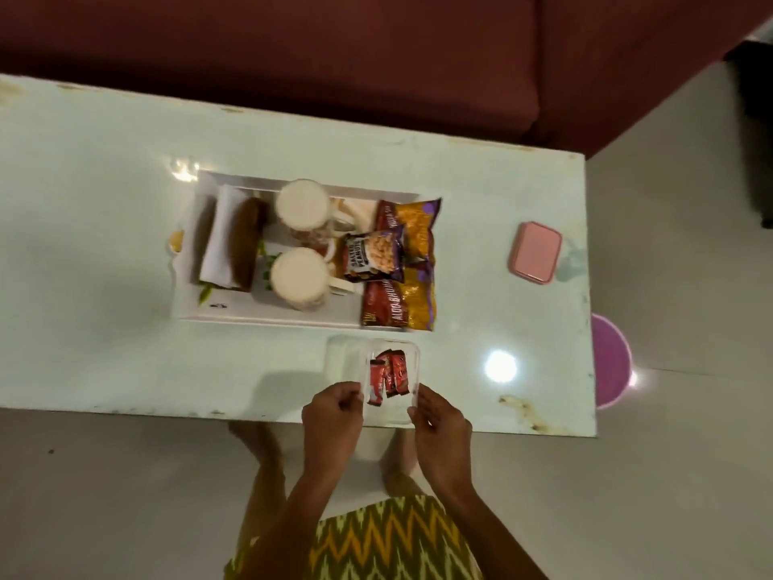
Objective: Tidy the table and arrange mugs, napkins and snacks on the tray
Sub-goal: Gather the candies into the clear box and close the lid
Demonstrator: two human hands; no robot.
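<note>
A white tray [267, 318] sits mid-table. On it lie folded white and brown napkins [234, 244] at the left, two white mugs [302, 205] [298, 275] in the middle, and snack packets at the right: a salted peanuts bag [373, 257] on top of red-and-yellow bags [412, 228] [397, 305]. Near the table's front edge stands a clear plastic container [391, 380] with red sachets [387, 376] inside. My left hand [332, 416] grips its left side and my right hand [439, 429] its right side.
A pink lid [535, 253] lies near the table's right edge. A purple round stool [608, 362] stands on the floor beyond that edge. A maroon sofa [334, 56] runs behind the table. My feet are under the glass front edge.
</note>
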